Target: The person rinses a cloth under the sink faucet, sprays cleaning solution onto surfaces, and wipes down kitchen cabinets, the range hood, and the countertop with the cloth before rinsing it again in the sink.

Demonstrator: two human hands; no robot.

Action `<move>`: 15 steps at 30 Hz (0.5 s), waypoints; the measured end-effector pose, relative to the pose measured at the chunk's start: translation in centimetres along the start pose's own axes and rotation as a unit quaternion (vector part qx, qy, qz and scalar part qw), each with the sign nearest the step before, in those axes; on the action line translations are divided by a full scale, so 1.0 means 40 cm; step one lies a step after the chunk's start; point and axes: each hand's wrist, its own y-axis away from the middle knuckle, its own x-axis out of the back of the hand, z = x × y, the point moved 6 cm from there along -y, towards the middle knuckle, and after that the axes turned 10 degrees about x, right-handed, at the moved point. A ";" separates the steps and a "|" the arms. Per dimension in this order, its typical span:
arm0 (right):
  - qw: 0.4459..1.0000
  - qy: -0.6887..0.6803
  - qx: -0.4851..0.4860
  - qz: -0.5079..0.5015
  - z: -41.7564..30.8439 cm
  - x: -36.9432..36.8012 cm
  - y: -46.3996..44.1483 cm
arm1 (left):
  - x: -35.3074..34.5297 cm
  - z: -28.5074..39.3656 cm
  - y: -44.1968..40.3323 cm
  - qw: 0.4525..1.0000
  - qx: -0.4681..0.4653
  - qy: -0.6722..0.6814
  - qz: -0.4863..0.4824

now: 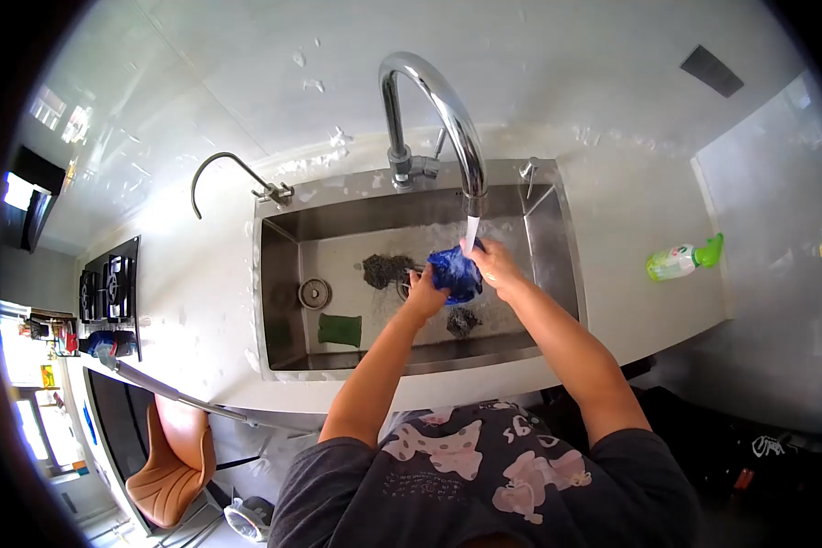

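Note:
Under the stream from the chrome tap (429, 82), a wet, crumpled blue cloth (455, 276) is held up between my two hands over the sink (511, 342). My left hand (425, 294) grips its lower left side, with the fingers closed. At the upper right edge, beside the falling water, my right hand (493, 268) has its fingers closed on it. A dark, tangled scrubber (388, 271) lies just left of my left hand. Another dark scrubber (463, 321) sits below the cloth. Further left, a green scouring pad (340, 330) rests flat on the sink floor.
A round drain strainer (314, 293) is at the sink's left. A thin curved spout (219, 157) stands on the left counter. On the right counter lies a green and white spray bottle (680, 261). A gas hob (110, 288) and brown chair (172, 461) are at far left.

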 end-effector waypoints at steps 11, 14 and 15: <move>0.905 -0.425 0.024 0.003 -0.171 -0.002 0.114 | -0.080 0.054 -0.089 0.945 -0.289 0.155 0.010; 0.888 -0.455 0.038 0.050 -0.151 0.031 0.153 | -0.052 0.074 -0.093 0.925 -0.265 0.273 -0.011; 0.879 -0.468 0.050 0.079 -0.135 0.052 0.166 | -0.020 0.103 -0.040 0.895 -0.225 0.383 -0.049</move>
